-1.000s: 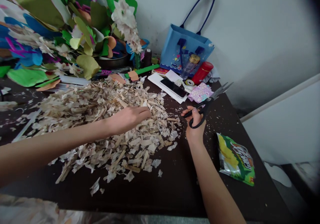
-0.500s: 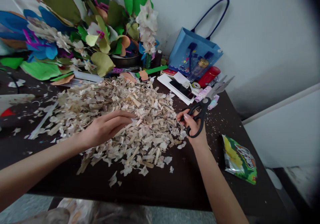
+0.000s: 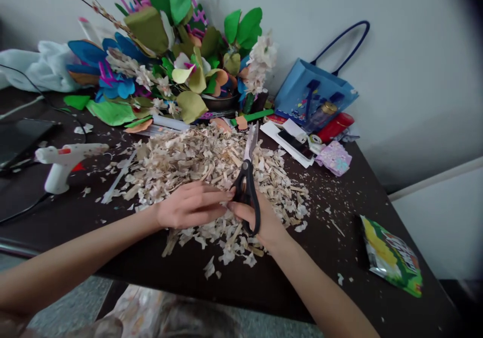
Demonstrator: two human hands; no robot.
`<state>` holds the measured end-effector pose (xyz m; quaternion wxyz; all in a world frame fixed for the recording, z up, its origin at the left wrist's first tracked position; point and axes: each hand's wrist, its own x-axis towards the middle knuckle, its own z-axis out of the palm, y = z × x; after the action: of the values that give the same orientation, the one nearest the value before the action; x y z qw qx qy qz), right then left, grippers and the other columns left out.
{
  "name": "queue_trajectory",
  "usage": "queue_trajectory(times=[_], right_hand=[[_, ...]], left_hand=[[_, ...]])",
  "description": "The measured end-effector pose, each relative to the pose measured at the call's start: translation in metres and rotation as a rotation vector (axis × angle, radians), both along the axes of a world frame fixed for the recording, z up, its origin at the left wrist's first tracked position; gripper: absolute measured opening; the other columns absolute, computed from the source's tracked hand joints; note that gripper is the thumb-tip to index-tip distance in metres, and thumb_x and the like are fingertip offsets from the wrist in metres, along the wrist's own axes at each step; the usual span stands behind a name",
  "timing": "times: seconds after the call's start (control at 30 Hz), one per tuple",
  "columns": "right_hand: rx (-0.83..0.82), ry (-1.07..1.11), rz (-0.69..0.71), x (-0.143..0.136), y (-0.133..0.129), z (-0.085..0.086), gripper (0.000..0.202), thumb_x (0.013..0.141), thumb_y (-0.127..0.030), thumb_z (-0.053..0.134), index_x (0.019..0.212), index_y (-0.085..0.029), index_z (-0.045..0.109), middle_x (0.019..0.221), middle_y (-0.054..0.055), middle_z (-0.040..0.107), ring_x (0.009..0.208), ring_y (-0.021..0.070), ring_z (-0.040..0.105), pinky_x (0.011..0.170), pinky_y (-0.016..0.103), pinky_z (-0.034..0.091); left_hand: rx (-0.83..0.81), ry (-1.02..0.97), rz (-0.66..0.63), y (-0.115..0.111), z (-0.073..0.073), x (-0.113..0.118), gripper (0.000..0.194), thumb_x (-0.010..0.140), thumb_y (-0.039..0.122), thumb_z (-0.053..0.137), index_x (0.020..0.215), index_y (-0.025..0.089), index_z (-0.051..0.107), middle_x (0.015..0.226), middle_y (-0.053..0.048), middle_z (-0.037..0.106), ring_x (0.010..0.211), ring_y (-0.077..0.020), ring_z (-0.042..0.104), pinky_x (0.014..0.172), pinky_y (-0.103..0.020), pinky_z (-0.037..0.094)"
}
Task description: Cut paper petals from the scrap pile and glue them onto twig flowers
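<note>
Black-handled scissors (image 3: 246, 169) point away from me, their blades spread only slightly over a heap of pale dry scraps (image 3: 181, 157). My right hand (image 3: 264, 222) is closed on the handles, with the thumb by one loop. Close against it, my left hand (image 3: 196, 204) reaches in from the left, fingers bent together and fingertips meeting the right hand's fingers beside the handle. Whatever small piece may be between the left fingertips is hidden. Both hands are above the near part of the heap.
A white glue gun (image 3: 62, 164) lies left on the dark table (image 3: 264, 287). Behind the heap are felt leaves and flowers (image 3: 192, 76). A blue bag (image 3: 302, 89), phone (image 3: 295, 144) and red container (image 3: 335, 127) stand back right; a green snack packet (image 3: 392, 255) lies right.
My right hand has brought the scissors left from beside the heap to over it, and they now point forward. The hands have come together. The view has swung left.
</note>
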<state>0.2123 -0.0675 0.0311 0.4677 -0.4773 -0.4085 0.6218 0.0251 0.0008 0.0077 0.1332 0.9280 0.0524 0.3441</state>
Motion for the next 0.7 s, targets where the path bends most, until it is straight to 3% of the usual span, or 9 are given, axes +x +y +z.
queue_trajectory(times=[0.13,0.33,0.4,0.47,0.57,0.7], right_hand=[[-0.041,0.058,-0.003,-0.007,0.002,-0.005,0.017,0.064,-0.021,0.07,0.076,-0.02,0.058,0.062,-0.005,0.05,0.051,0.0096,0.043,0.05,0.024,0.034],[-0.025,0.047,-0.075,-0.015,0.006,-0.013,0.018,0.062,-0.019,0.07,0.078,-0.02,0.06,0.066,-0.004,0.053,0.053,0.0098,0.045,0.05,0.024,0.034],[0.002,0.005,-0.099,-0.016,0.008,-0.015,0.017,0.064,-0.018,0.068,0.078,-0.02,0.06,0.068,-0.004,0.054,0.054,0.0104,0.046,0.051,0.024,0.036],[0.034,-0.044,-0.109,-0.017,0.01,-0.018,0.015,0.066,-0.017,0.067,0.079,-0.021,0.06,0.071,-0.003,0.056,0.057,0.0116,0.049,0.053,0.025,0.039],[0.073,-0.116,-0.139,-0.018,0.011,-0.024,0.014,0.067,-0.018,0.067,0.079,-0.021,0.06,0.072,-0.002,0.058,0.063,0.0137,0.053,0.058,0.026,0.042],[0.053,-0.148,-0.119,-0.019,0.013,-0.03,0.013,0.068,-0.02,0.066,0.079,-0.022,0.06,0.073,-0.002,0.058,0.062,0.0136,0.053,0.057,0.026,0.042]], left_hand=[[0.003,0.097,-0.007,0.007,0.0,-0.008,0.013,0.087,0.017,0.056,0.091,0.023,0.067,0.103,-0.008,0.071,0.102,-0.0197,0.064,0.085,-0.03,0.053],[-0.082,-0.074,-0.01,0.006,-0.005,-0.016,0.026,0.088,0.013,0.054,0.113,0.018,0.058,0.113,-0.013,0.065,0.106,-0.0198,0.06,0.087,-0.03,0.05],[-0.273,-0.119,0.085,0.002,-0.006,-0.014,0.023,0.089,0.015,0.053,0.111,0.017,0.057,0.11,-0.013,0.064,0.1,-0.0192,0.062,0.081,-0.029,0.051],[-0.598,-0.053,0.184,-0.003,-0.004,-0.01,0.017,0.09,0.022,0.053,0.105,0.015,0.057,0.097,-0.01,0.065,0.084,-0.0163,0.063,0.069,-0.025,0.052],[-1.029,0.029,0.168,-0.008,-0.002,-0.004,0.022,0.086,0.033,0.059,0.094,0.013,0.056,0.08,-0.005,0.064,0.068,-0.0129,0.06,0.058,-0.021,0.048],[-1.376,0.002,0.136,-0.007,-0.004,-0.002,0.03,0.079,0.04,0.066,0.082,0.013,0.053,0.063,0.0,0.058,0.056,-0.0103,0.055,0.052,-0.02,0.044]])
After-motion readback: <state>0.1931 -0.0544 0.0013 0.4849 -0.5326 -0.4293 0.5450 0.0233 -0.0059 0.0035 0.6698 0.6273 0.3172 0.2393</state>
